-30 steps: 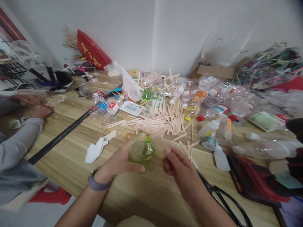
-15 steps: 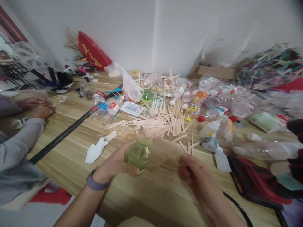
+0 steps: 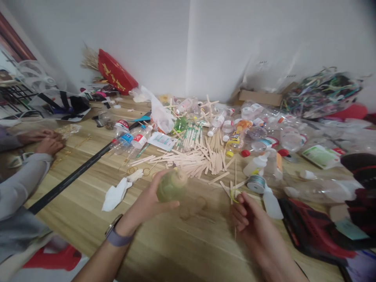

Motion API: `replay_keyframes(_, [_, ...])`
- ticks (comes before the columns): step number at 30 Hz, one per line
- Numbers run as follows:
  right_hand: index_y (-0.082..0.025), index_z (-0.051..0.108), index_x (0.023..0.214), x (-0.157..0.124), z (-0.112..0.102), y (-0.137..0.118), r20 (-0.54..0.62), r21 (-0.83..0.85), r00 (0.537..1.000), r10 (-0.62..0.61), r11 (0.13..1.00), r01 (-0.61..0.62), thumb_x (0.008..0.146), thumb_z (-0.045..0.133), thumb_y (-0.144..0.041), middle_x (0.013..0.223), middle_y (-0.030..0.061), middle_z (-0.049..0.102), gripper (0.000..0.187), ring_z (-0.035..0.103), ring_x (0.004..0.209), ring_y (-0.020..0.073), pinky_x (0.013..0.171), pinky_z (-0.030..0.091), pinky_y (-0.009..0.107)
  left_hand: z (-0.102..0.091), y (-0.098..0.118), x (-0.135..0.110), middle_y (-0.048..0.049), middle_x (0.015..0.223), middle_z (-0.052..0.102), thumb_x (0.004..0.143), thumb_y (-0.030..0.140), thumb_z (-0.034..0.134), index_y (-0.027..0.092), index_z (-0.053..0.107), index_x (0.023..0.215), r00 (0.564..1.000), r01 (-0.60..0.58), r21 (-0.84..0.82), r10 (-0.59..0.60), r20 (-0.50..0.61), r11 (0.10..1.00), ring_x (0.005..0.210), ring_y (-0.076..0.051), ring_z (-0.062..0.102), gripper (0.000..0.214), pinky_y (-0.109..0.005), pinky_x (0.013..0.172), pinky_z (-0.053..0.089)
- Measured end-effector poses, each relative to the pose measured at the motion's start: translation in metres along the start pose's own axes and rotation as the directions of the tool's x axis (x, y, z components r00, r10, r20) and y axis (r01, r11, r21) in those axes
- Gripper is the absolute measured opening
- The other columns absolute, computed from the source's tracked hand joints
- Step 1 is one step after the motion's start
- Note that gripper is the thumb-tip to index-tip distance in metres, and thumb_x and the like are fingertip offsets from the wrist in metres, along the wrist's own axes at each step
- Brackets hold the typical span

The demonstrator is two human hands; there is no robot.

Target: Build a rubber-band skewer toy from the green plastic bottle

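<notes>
My left hand (image 3: pixel 149 203), with a watch on its wrist, is wrapped round a small see-through green plastic bottle (image 3: pixel 171 190) held above the table. The pale round top of the bottle tips toward me; blur hides its details. Off to the right, my right hand (image 3: pixel 245 213) pinches a thin, curved yellow-green strip (image 3: pixel 234 194) between thumb and fingers. Whether that strip is a closed loop, I cannot tell. Beyond both hands lies a heap of flat wooden sticks (image 3: pixel 194 163). A few rubber bands (image 3: pixel 201 203) lie on the wooden table (image 3: pixel 167 250) between my hands.
Many clear plastic bottles (image 3: pixel 284 137) crowd the back right. A white squeeze bottle (image 3: pixel 272 203), a wire spool (image 3: pixel 256 183) and a red-black tool case (image 3: pixel 317 227) are at right. White gloves (image 3: pixel 117 192) lie left, near a black bar (image 3: pixel 73 176). Another person's hands (image 3: pixel 48 143) work at far left.
The green bottle has turned so its top tips toward me. My right hand, with the yellow-green strip, has moved right, away from the bottle. The camera view has shifted slightly.
</notes>
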State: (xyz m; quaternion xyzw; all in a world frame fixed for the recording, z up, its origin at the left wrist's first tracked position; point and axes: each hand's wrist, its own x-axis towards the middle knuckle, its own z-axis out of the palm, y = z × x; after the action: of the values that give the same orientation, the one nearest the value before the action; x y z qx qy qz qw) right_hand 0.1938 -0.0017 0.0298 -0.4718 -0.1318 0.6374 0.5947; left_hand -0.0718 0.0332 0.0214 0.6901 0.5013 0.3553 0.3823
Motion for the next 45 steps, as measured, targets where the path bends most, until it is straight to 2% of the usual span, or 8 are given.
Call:
replay_keyframes(8, [-0.019,0.056,0.064,-0.004,0.038,0.011,0.130,-0.132,0.989,0.072,0.990,-0.055,0.059,0.082,-0.052,0.047,-0.0089,0.040,0.043,0.028,0.042,0.0048,0.041,0.022,0.019,0.003,0.007,0.001,-0.0121,0.142,0.050,0.069,0.032,0.080,0.023,0.043,0.136,0.999,-0.043,0.010,0.043,0.026,0.999,0.133,-0.035,0.045,0.077,-0.049,0.110,0.036])
replay_keyframes(19, [-0.017,0.057,0.060,-0.001,0.057,0.022,0.233,-0.194,0.967,0.107,0.979,-0.061,0.061,0.081,-0.038,0.051,-0.0065,0.045,0.032,0.032,0.047,0.0064,0.044,0.023,0.021,0.008,0.017,0.002,-0.0118,0.131,0.058,0.064,0.024,0.082,0.024,0.053,0.125,0.990,-0.105,-0.020,0.106,0.092,0.994,0.123,-0.033,0.054,0.068,-0.049,0.105,0.043])
replay_keyframes(22, [-0.018,0.055,0.059,0.002,0.048,0.013,0.222,-0.176,0.969,0.112,0.982,-0.073,0.061,0.081,-0.041,0.049,-0.0072,0.041,0.035,0.029,0.044,0.0059,0.042,0.021,0.021,0.002,0.016,0.002,-0.0098,0.130,0.060,0.064,0.027,0.083,0.026,0.053,0.126,0.993,-0.092,-0.059,0.097,0.073,0.994,0.122,-0.033,0.055,0.069,-0.047,0.102,0.045])
replay_keyframes(26, [-0.020,0.050,0.061,0.010,0.008,-0.006,0.121,-0.108,0.990,0.066,0.993,-0.053,0.055,0.084,-0.041,0.046,-0.0115,0.032,0.041,0.022,0.040,0.0039,0.038,0.019,0.019,-0.009,0.005,0.002,-0.0123,0.131,0.059,0.062,0.036,0.084,0.022,0.050,0.129,0.995,0.004,-0.096,-0.013,-0.098,0.995,0.124,-0.036,0.053,0.076,-0.050,0.104,0.043])
replay_keyframes(29, [-0.021,0.043,0.060,0.012,-0.029,-0.017,-0.082,0.053,0.997,-0.015,0.998,0.019,0.054,0.085,-0.034,0.044,-0.0130,0.029,0.044,0.020,0.036,0.0029,0.036,0.024,0.017,-0.017,-0.004,0.003,-0.0115,0.129,0.060,0.064,0.041,0.083,0.021,0.046,0.129,0.974,0.038,-0.165,-0.074,-0.214,0.986,0.123,-0.035,0.054,0.077,-0.049,0.104,0.042])
replay_keyframes(32, [-0.022,0.044,0.062,0.005,-0.042,-0.020,-0.209,0.071,0.973,-0.097,0.991,0.114,0.062,0.081,-0.036,0.046,-0.0113,0.033,0.039,0.026,0.036,0.0044,0.035,0.030,0.018,-0.018,-0.004,0.007,-0.0079,0.123,0.063,0.064,0.042,0.083,0.023,0.047,0.128,0.978,0.042,-0.182,-0.078,-0.195,0.982,0.118,-0.034,0.056,0.076,-0.046,0.101,0.045])
replay_keyframes(39, [-0.020,0.053,0.064,-0.006,0.008,-0.007,-0.070,-0.111,0.993,-0.100,0.990,0.092,0.053,0.086,-0.052,0.048,-0.0089,0.038,0.046,0.030,0.040,0.0040,0.036,0.025,0.018,-0.005,0.008,0.012,-0.0104,0.117,0.065,0.059,0.043,0.087,0.019,0.054,0.116,0.999,0.039,-0.450,-0.044,-0.002,0.892,0.108,-0.030,0.060,0.070,-0.040,0.091,0.048])
replay_keyframes(45, [-0.019,0.058,0.063,-0.005,0.039,0.002,0.120,-0.221,0.992,-0.043,0.973,0.069,0.058,0.081,-0.057,0.049,-0.0070,0.042,0.045,0.031,0.045,0.0058,0.042,0.025,0.020,0.001,0.015,0.010,-0.0058,0.104,0.068,0.060,0.049,0.086,0.021,0.059,0.115,0.992,0.035,-0.599,0.047,0.120,0.800,0.097,-0.026,0.064,0.067,-0.032,0.078,0.051])
